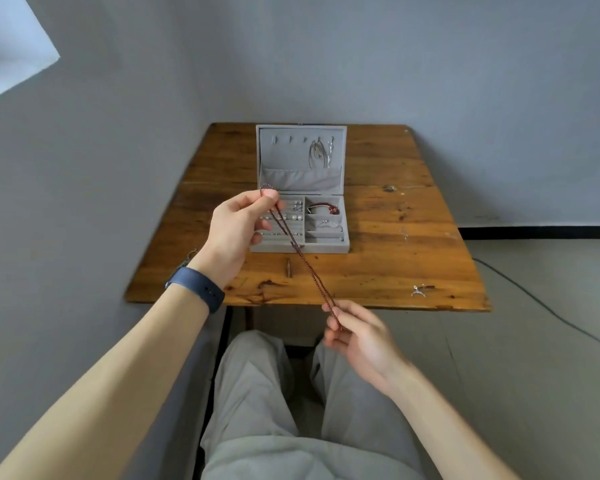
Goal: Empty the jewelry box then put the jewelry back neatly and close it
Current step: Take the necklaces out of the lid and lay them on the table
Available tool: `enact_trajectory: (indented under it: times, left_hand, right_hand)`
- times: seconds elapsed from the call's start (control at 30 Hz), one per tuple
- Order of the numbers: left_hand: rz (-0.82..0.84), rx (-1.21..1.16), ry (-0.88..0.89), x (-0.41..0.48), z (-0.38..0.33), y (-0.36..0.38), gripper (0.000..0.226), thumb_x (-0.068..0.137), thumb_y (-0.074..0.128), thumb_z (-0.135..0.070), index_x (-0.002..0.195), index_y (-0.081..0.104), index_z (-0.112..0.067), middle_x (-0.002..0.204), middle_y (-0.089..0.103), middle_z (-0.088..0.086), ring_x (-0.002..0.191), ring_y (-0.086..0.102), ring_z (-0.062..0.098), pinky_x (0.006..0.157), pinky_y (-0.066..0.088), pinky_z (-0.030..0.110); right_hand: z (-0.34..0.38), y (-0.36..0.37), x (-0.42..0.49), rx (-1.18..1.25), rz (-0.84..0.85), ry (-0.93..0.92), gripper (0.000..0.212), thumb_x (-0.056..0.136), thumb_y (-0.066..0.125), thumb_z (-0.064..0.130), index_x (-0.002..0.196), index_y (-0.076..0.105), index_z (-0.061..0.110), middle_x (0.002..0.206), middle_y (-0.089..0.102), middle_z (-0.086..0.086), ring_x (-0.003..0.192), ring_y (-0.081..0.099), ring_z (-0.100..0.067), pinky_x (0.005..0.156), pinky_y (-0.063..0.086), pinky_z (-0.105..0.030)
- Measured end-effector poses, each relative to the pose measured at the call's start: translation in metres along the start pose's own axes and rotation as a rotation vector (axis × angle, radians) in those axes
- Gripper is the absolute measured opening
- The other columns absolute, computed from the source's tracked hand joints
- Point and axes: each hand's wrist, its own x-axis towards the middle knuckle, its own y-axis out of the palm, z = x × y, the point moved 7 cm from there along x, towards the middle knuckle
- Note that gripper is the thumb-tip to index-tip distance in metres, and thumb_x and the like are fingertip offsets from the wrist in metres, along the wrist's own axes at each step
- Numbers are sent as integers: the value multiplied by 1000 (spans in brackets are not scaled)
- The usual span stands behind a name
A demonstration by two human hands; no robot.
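At a wooden table (413, 216) set against a grey wall, a seated person holds a dark red necklace (303, 261) taut between two raised hands, the doubled strand slanting across the table's front edge. The left hand (238, 233), a blue watch band (196, 287) at its wrist, pinches the far end in front of the open jewelry box (345, 245). The right hand (357, 336) pinches the near end just off the front edge, above the lap. The grey box sits toward the back of the table, left of centre, its lid upright, with silver pieces (317, 152) hanging from hooks on the lid's right side. A red bracelet (323, 207) lies in the right rear compartment and pearl earrings (293, 216) in the left section. Bare wood spreads to the box's right. A small silver charm (419, 291) lies close to the front edge, a small brown item (287, 266) just in front of the box, and a metal piece (189, 256) at the left edge.
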Motion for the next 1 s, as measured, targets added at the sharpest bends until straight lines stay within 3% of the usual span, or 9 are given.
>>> enact_trajectory:
  times: [0.13,0.23,0.37,0.47,0.6,0.77,0.9,1.0]
  left_hand:
    - [-16,-25,-25,5,7,-5,23,91,70,-37,100,77,-17,106,75,4,80,59,12,71,44,31]
    - [-51,33,15,6,7,-8,22,90,72,-35,99,77,-16,100,76,3,83,64,13,73,48,33]
    - [-46,32,33,6,4,-5,22,90,73,-32,104,75,-15,94,77,5,82,72,18,76,54,37]
    - [-10,102,55,7,1,2,22,90,73,-35,104,75,-19,87,75,1,69,67,15,64,50,32]
    - [53,234,58,11,-2,8,20,87,75,-38,97,77,-21,76,70,-2,54,49,9,51,41,22]
    - [154,368,18,15,0,14,24,84,78,-38,94,78,-17,63,62,-17,53,44,4,47,37,16]
    - [230,294,-37,12,10,18,28,85,77,-32,100,74,-9,86,70,-2,61,56,9,58,51,21]
    - [237,510,51,12,13,16,22,86,76,-32,99,74,-14,82,71,6,64,64,13,66,56,23]
  right_hand:
    - [-5,-11,-8,101,-8,9,21,88,61,9,109,64,8,74,57,-8,65,55,-18,63,50,-32]
    - [-3,-21,-13,78,-23,-25,30,84,66,13,114,62,15,74,57,-7,64,54,-17,63,49,-30]
    - [1,-31,-16,147,-48,-31,14,85,64,16,92,74,9,77,59,-8,64,55,-16,64,49,-28]
    - [6,-35,-19,106,-41,-43,22,88,64,24,95,70,4,77,62,-5,69,58,-15,73,50,-30]
    - [17,-40,-26,-137,-76,-151,23,81,71,26,91,68,6,75,63,-3,72,60,-15,78,52,-32]
    - [22,-61,-31,-390,-226,-217,19,100,54,22,100,70,11,90,70,-7,79,67,-18,80,55,-36]
    - [23,-76,-34,-173,-367,-257,26,90,65,26,112,71,13,105,74,0,85,68,-14,84,58,-29]
    - [30,-86,-37,78,-450,-299,28,84,71,20,109,72,8,96,75,-4,84,69,-13,82,58,-26]
